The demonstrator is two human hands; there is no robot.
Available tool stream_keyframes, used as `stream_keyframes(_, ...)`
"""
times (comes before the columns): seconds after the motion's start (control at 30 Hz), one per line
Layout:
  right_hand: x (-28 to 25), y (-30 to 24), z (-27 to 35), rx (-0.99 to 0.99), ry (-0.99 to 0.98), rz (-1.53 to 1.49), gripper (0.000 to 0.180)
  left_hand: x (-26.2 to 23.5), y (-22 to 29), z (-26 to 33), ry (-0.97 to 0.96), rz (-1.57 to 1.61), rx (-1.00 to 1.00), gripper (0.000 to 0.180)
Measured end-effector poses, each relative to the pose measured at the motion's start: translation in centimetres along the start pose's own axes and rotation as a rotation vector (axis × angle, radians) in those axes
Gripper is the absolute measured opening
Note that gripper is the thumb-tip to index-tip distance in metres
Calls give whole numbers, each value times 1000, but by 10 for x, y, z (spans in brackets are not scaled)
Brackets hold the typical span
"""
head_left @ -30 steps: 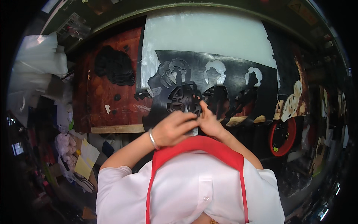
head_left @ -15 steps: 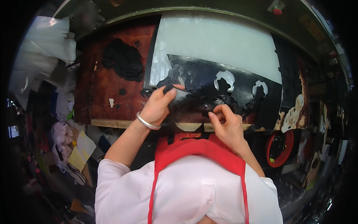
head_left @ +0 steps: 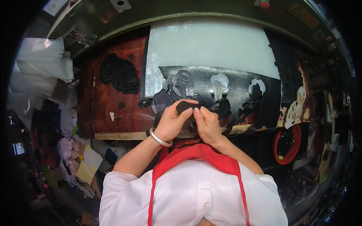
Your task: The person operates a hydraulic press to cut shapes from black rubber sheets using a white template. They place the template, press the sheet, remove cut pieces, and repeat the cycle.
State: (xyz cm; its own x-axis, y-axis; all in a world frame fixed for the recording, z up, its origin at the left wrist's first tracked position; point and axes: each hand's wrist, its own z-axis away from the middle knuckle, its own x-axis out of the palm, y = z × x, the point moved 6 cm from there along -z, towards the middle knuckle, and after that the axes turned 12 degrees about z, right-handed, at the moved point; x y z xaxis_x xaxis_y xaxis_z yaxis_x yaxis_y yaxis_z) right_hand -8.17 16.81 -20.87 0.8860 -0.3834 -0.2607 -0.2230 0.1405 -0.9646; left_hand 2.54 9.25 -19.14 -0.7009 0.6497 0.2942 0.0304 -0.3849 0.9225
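Observation:
Close to the front edge of the table, my left hand [head_left: 172, 119] grips a small black sheet piece [head_left: 184, 106], thumb on top. My right hand [head_left: 208, 124] is closed at the piece's right side, its thumb pressed beside my left thumb. Just beyond both hands lies a black sheet [head_left: 241, 76] with several cut-out holes. Loose black cut shapes [head_left: 181, 81] rest in a heap at its left end. Part of the held piece is hidden by my fingers.
A whitish cutting board [head_left: 211, 45] lies under the black sheet. Left of it, a stack of black cut pieces [head_left: 122, 77] sits on the reddish-brown tabletop [head_left: 102, 113]. A red bucket [head_left: 296, 150] with scraps stands right, below the table. Clear plastic bags [head_left: 45, 60] hang at left.
My right hand has moved left and up to meet my left hand at the black piece. The two thumbs have come together on it. The whole view has shifted slightly.

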Motion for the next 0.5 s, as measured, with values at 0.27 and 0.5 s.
stream_keyframes(0.27, -12, -6, 17, -423, 53, 207, 31, -27, 158, 6, 190, 18, 443, 21)
stream_keyframes(0.5, -5, -52, -4, -261, -228, 29, 44, 6, 90, 6, -76, -72, -34, 23)
